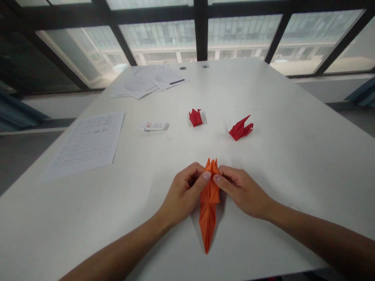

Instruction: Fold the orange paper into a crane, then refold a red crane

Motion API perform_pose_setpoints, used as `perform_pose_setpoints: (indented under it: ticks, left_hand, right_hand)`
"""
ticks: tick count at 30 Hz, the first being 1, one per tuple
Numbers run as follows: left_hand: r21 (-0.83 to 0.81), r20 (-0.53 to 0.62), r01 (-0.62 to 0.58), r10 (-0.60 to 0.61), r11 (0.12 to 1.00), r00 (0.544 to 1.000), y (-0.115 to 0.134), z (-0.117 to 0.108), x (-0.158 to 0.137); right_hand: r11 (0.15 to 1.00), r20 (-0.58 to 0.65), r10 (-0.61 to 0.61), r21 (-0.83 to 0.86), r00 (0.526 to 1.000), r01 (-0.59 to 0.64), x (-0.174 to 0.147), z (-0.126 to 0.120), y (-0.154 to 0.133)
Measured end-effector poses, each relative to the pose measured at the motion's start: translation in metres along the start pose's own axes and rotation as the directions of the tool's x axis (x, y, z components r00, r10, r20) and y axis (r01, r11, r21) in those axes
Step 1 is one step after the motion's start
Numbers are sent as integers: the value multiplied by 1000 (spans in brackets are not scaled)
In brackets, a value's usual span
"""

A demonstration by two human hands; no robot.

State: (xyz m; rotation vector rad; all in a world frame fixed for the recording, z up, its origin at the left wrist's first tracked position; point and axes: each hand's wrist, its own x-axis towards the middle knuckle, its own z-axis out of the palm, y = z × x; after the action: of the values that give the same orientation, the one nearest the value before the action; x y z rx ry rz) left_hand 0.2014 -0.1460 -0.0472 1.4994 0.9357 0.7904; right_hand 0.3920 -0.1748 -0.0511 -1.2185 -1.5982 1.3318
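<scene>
An orange piece of folded origami paper (208, 212) points its long narrow tip toward me, near the front of the white table (278, 168). My left hand (185, 191) pinches its upper left side, thumb on top and fingers curled at the edge. On the upper right side, my right hand (244, 189) grips it the same way, the two thumbs almost meeting. Small pointed flaps stick up beyond the thumbs. The fingers under the paper are partly hidden. Farther off sit a small red origami bird (195, 117) and a larger red origami piece (241, 128) with a raised point.
Left of the red bird lies a white tube (155, 126) with a narrow nozzle. A written sheet (88, 142) rests along the left edge, and several overlapping papers (143, 84) lie at the back left. Dark-framed windows (201, 35) stand behind the table.
</scene>
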Motion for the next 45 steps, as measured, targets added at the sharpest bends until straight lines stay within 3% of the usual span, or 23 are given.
perform_pose_setpoints:
  ticks: [5, 12, 18, 24, 28, 31, 33, 36, 41, 45]
  left_hand:
    - [31, -32, 16, -15, 999, 999, 1, 2, 2]
    - [44, -170, -16, 23, 999, 985, -1, 5, -1]
    - [-173, 11, 72, -71, 982, 997, 1, 1, -2]
    - [-205, 35, 114, -109, 972, 993, -1, 2, 1]
    - [-211, -24, 99, -106, 973, 994, 0, -1, 2]
    - [-252, -82, 88, -112, 964, 990, 1, -6, 4]
    - [-295, -106, 103, -139, 950, 985, 2, -9, 6]
    - [-354, -66, 138, -172, 925, 983, 3, -10, 7]
    - [-519, 85, 278, -275, 808, 958, 3, -6, 4]
    - [-610, 141, 360, -351, 706, 926, 6, -4, 2]
  right_hand:
    - [1000, 52, -17, -13, 998, 18, -1, 1, -1]
    - [993, 59, 95, 70, 994, -99, -4, 7, -6]
    - [955, -47, 134, 272, 990, -117, 1, 3, -1]
    - [934, -168, 192, 335, 967, -127, 2, 1, 4]
    - [967, -179, 24, 252, 984, 22, -2, -1, 2]
    - [974, -127, -221, -73, 967, 213, -3, -5, 4]
    - [881, -84, -385, -331, 919, 339, -2, -7, 9]
    - [717, -71, -544, -558, 836, 419, -1, -7, 14]
    - [535, 9, -689, -668, 725, 517, -4, -8, 9]
    - [470, 51, -725, -693, 687, 547, -6, -8, 1]
